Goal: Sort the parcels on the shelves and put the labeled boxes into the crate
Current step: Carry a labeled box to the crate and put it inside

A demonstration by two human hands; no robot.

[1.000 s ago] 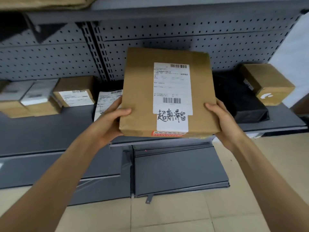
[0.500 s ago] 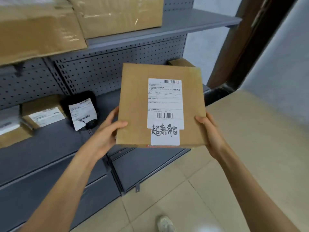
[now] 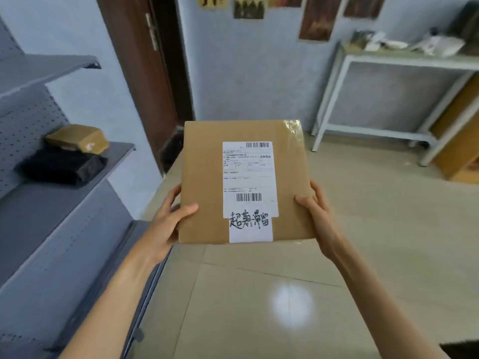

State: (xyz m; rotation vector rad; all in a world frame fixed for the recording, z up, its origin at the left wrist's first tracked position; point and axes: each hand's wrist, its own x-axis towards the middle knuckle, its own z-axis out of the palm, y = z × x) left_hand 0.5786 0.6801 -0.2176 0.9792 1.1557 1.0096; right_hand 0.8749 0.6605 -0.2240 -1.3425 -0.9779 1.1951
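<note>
Cardboard box [image 3: 202, 182], labelled, hangs over the floor [image 3: 259, 307] beside the shelf [image 3: 51, 203]. The left hand [image 3: 168, 218] and right hand [image 3: 315, 213] each grip a side edge, thumbs on top. No crate is plainly in view. Such shallow edge grips risk a slip and a drop if either hand loosens.

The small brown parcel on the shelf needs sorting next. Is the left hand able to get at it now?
Probably not: the left hand grips the box along with the right hand, though nothing blocks the parcel on the shelf.
</note>
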